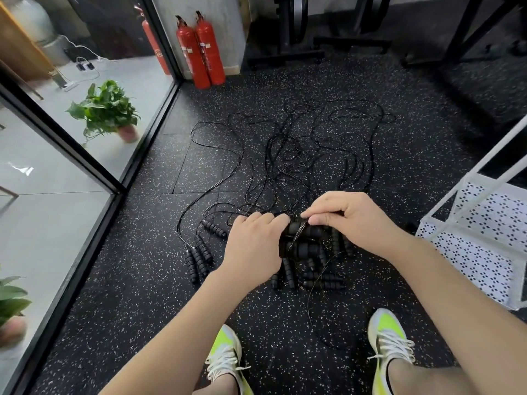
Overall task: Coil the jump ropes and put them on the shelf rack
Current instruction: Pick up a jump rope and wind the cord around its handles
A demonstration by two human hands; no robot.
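Both our hands, left hand (pixel 252 246) & right hand (pixel 349 220), grasp handle bundle (pixel 302 240) w/ curled fingers, just left of shelf rack (pixel 479 238) edge; loose ropes (pixel 299 155) sprawl beyond.

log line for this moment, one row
step: coiling | left hand: grips handles | right hand: pinches cord | shelf rack: no ropes seen

Gym: speckled rubber flooring (pixel 285 323), exercise machines (pixel 291 29).
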